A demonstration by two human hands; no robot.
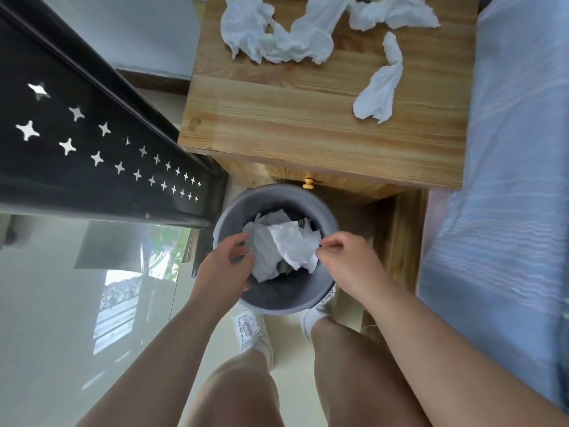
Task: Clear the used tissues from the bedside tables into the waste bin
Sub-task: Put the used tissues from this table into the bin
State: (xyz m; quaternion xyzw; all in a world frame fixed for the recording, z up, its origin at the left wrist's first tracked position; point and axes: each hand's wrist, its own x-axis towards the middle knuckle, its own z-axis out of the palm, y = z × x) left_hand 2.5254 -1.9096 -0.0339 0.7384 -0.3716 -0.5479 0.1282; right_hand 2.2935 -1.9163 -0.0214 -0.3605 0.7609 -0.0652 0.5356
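A grey round waste bin [278, 192] stands on the floor in front of a wooden bedside table [308, 124]. Both my hands hover over the bin's mouth. My left hand [224, 266] grips the left side of a white tissue [261, 257]. My right hand [341, 257] pinches the right edge of another white tissue [292, 245]. More paper lies deeper in the bin. On the table top lie several crumpled tissues: a big cluster [277, 35] at the back, one [397, 12] at the back right, and a twisted one [380, 84] nearer the front right.
A black metal panel with star-shaped cutouts [92, 134] runs along the left. A bed with a blue striped sheet [508, 149] lies at the right, against the table. My feet in white shoes [252, 331] stand just behind the bin on the glossy floor.
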